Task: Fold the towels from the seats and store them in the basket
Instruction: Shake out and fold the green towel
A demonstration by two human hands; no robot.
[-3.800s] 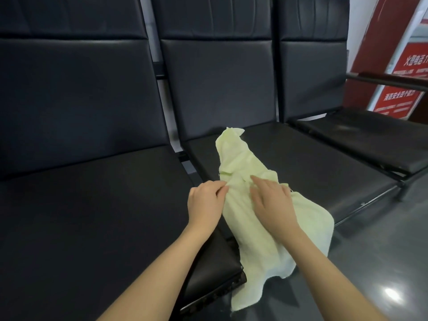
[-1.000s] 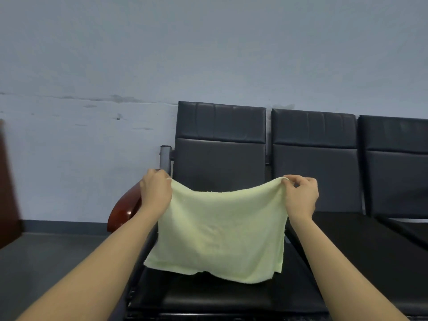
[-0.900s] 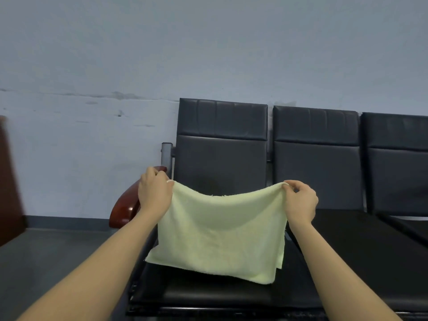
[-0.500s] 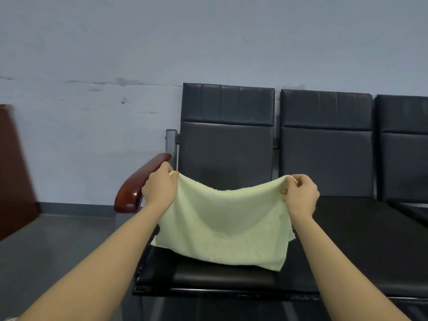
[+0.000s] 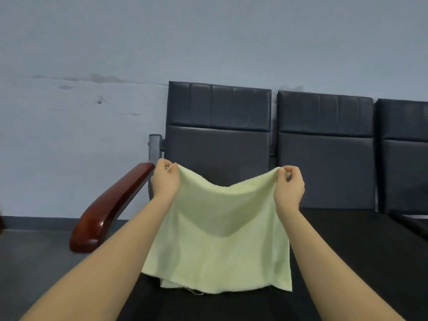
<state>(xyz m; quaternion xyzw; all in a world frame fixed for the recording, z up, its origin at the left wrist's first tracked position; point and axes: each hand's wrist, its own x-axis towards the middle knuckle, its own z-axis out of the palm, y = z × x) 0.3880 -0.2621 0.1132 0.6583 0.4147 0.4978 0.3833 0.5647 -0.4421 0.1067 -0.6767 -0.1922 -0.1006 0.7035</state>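
A pale yellow-green towel (image 5: 220,239) hangs spread between my hands above the leftmost black seat (image 5: 347,262). My left hand (image 5: 165,179) pinches its upper left corner and my right hand (image 5: 289,186) pinches its upper right corner. The top edge sags in the middle, and the lower edge lies on the seat cushion with a small fold underneath. No basket shows in the head view.
A row of black padded seats with backrests (image 5: 220,140) stands against a grey-blue wall (image 5: 92,66). A glossy red-brown armrest (image 5: 108,209) sticks out at the left end of the row. Grey floor (image 5: 34,262) lies to the left.
The towel was lifted from a seat and spread out by its two top corners. Over the last second it came lower, so its bottom edge now lies on the cushion.
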